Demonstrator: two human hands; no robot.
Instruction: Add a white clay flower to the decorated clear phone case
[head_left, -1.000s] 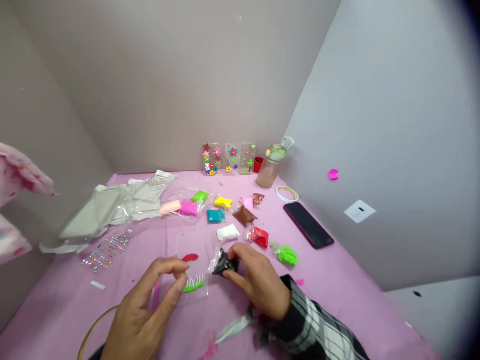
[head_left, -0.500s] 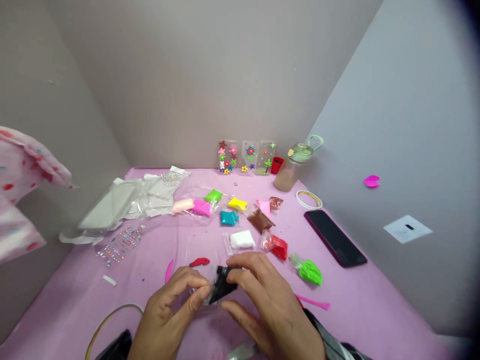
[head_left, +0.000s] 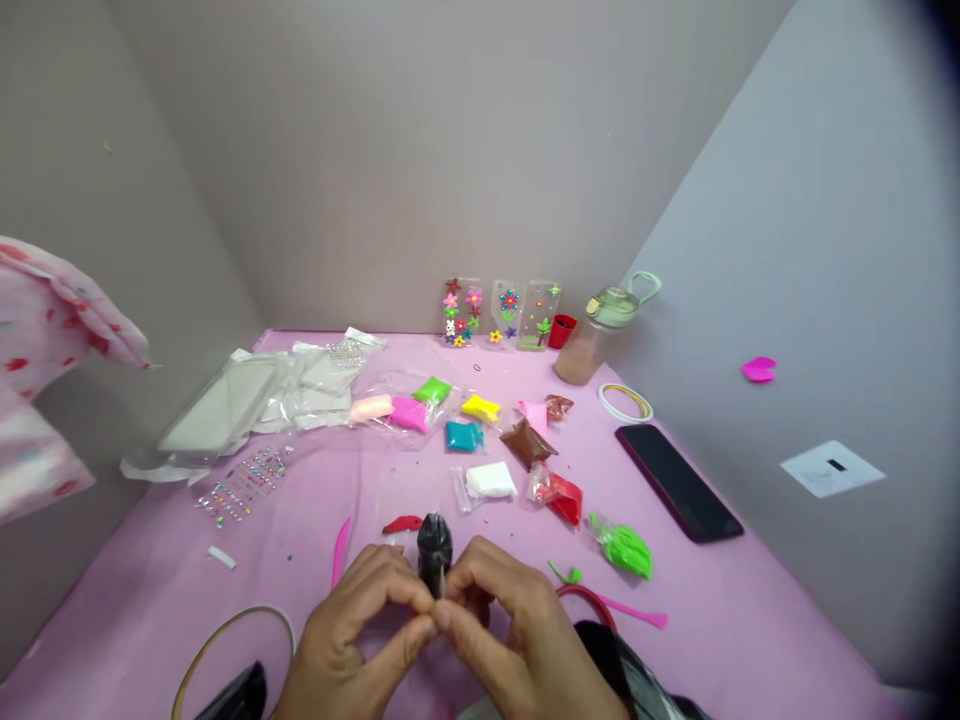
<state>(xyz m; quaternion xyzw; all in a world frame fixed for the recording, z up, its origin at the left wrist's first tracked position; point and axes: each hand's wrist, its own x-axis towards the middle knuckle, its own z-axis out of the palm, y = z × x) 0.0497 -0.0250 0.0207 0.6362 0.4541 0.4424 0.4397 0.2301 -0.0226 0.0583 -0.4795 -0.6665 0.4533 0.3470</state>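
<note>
You pinched the black clay packet (head_left: 435, 552) upright between the fingertips of your left hand (head_left: 345, 630) and right hand (head_left: 517, 630), above the pink tabletop (head_left: 127, 610). It looked light and soft, its film probably slippery, so grip it gently at the base.

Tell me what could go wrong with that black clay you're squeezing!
The black clay packet, pinched between your left hand and right hand, might split, and black clay could then smear on the pink table cover. The red clay piece lies close beside your hands, so a slip might knock it or mark it black.
</note>
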